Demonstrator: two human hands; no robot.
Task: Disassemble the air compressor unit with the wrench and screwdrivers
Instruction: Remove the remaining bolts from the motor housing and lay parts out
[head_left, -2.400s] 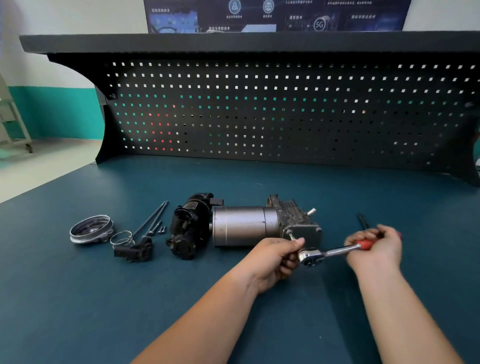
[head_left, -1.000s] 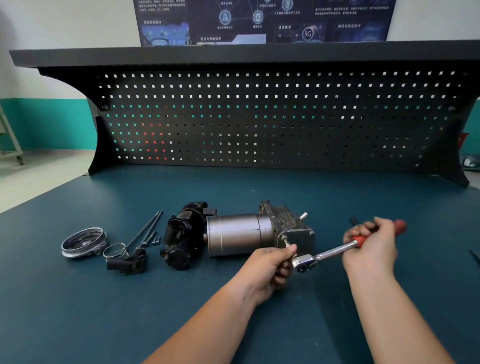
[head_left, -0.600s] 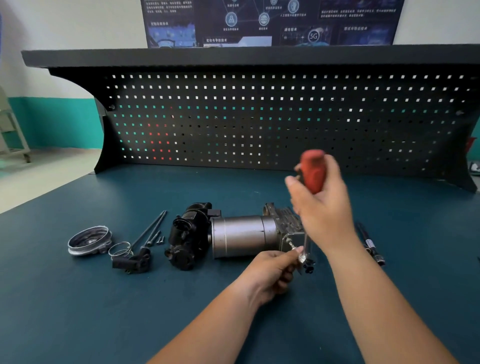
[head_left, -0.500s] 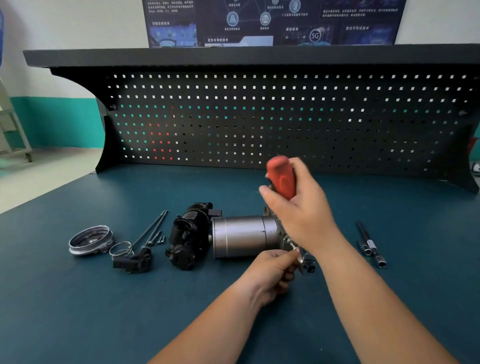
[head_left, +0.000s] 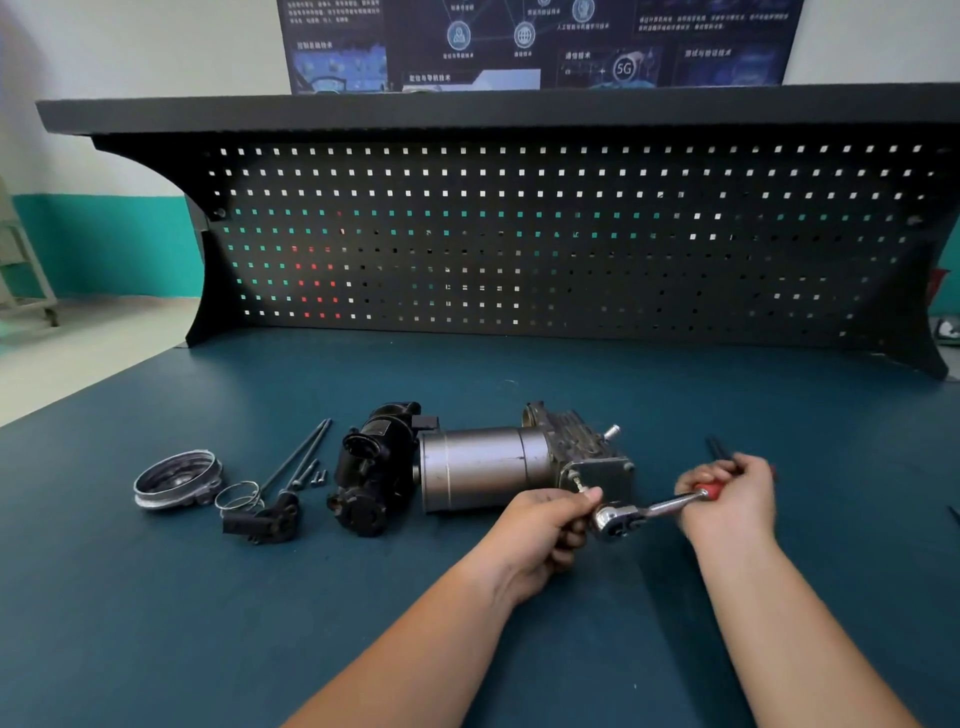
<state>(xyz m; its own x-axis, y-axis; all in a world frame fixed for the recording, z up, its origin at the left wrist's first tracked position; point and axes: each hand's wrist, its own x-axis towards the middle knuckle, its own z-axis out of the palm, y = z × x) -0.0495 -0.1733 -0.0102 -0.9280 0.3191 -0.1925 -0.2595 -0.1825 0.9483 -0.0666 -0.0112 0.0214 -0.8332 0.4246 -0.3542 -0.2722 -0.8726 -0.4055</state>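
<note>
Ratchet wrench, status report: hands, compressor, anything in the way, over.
Right hand grips ratchet wrench handle, left hand pinches at its head. Head at compressor end plate, compressor on its side. Loose parts lie left, apart.

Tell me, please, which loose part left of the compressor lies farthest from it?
The round metal end cap, farthest left; the wire clips, long bolts, short screws and black fitting lie between it and the compressor.

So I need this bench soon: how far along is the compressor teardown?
Done: a cap ring, long bolts, a wire clip and a small black part lie off to the left. In hand: the right hand grips the ratchet wrench, and the left hand steadies its head at the end block. Left: the silver cylinder and black head look joined.
</note>
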